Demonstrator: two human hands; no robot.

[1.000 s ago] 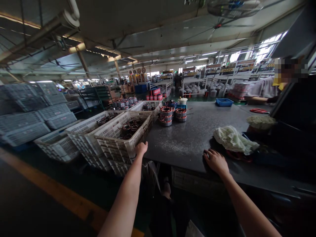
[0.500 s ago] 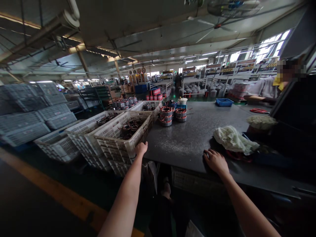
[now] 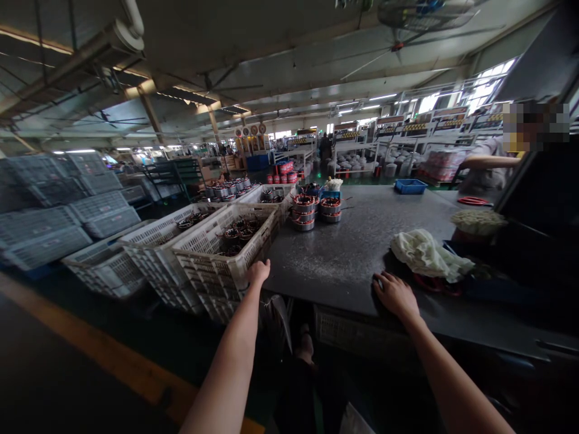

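Note:
My left hand [image 3: 259, 272] rests where the near corner of a white plastic crate [image 3: 212, 265] meets the dark table [image 3: 325, 265]. Its thumb points up and its other fingers are mostly hidden, so its grip cannot be made out. Flat on the tabletop near the front edge lies my right hand [image 3: 395, 294], fingers slightly apart and holding nothing. Beyond it is a crumpled pale cloth [image 3: 425, 253] over something red. Wound metal rings with red wire stand in two stacks, a left one [image 3: 303, 214] and a right one [image 3: 331, 210], at the table's far left.
More white crates [image 3: 158, 241] holding wound parts are on the left, with grey bins [image 3: 40, 211] stacked behind. A blue tray [image 3: 409, 186], a red ring [image 3: 474, 201] and a pale bundle [image 3: 478, 222] lie on the right. A person [image 3: 491, 166] is behind them.
The person at the right has shifted their body and raised an arm. My hands have stayed in place.

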